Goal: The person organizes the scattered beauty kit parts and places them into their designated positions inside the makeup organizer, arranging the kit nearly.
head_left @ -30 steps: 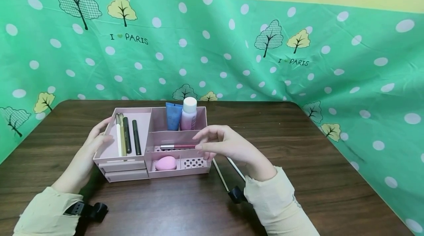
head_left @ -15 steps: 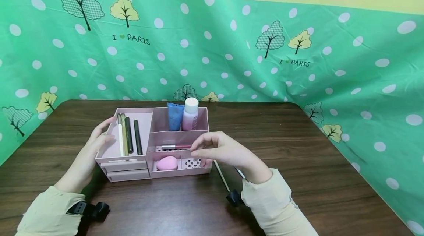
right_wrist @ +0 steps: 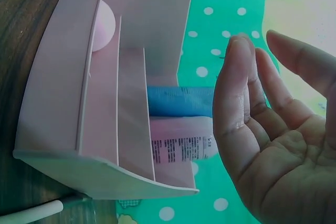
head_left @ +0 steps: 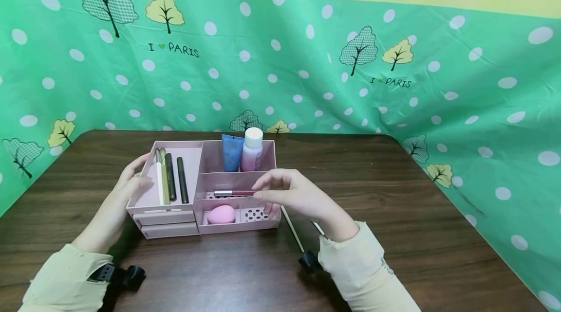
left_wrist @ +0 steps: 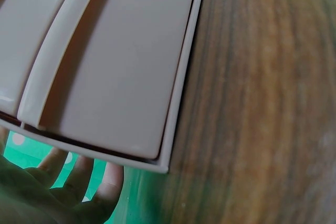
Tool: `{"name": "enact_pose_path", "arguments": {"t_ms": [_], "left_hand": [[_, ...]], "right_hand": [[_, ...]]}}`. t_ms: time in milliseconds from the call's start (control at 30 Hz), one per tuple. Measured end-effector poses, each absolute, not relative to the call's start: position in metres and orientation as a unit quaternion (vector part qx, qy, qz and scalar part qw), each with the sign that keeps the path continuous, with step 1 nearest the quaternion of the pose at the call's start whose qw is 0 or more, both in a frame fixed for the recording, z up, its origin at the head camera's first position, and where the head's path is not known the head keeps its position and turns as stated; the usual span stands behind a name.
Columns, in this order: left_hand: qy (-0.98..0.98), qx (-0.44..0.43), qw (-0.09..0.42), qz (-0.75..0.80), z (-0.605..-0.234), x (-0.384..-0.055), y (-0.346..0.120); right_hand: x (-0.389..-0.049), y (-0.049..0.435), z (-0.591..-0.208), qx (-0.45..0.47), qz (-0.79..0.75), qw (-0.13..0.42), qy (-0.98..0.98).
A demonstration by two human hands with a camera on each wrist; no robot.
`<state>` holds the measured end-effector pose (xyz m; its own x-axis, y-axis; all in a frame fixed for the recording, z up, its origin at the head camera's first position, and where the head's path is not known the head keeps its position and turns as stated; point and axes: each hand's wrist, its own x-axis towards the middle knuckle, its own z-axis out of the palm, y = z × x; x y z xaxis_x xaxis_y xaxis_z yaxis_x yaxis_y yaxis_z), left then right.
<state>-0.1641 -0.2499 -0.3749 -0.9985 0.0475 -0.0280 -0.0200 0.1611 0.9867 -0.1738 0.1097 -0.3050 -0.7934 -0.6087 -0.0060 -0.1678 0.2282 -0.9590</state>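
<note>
A pink makeup organizer point(head_left: 238, 228) sits on the table. My left hand point(head_left: 111, 207) holds its left side, thumb over the rim; the left wrist view shows its fingers point(left_wrist: 107, 184) against the outer wall. My right hand point(head_left: 298, 195) hovers above the right front compartments, fingers loosely bent; the right wrist view shows nothing between its fingertips. Beneath it a lip gloss tube point(head_left: 232, 193), silver and dark red, lies in the middle compartment, its right end hidden. In front are a pink makeup sponge point(head_left: 221, 214) and a dotted compartment point(head_left: 254, 215).
Several slim pens point(head_left: 170, 178) lie in the organizer's left tray, above two drawers point(head_left: 168, 229). At the back stand a blue tube point(head_left: 232, 152) and a white-capped bottle point(head_left: 252, 151). Thin pale sticks point(head_left: 292, 229) lie on the table point(head_left: 228, 273) to the right.
My right hand has shifted slightly left and stays above the right front compartments. The left hand keeps its hold on the organizer. The contents look unchanged.
</note>
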Motion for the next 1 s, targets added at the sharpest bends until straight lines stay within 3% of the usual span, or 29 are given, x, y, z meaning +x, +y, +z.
{"name": "enact_pose_path", "arguments": {"t_ms": [567,1000], "left_hand": [[0.761,0.01,0.029,0.648,-0.376,-0.165,-0.251],[0.765,0.007,0.034,0.643,-0.375,-0.165,-0.25]], "right_hand": [[-0.184,0.124,-0.301,-0.215,-0.584,0.134,0.771],[-0.19,0.132,-0.301,-0.19,-0.576,0.128,0.785]]}}
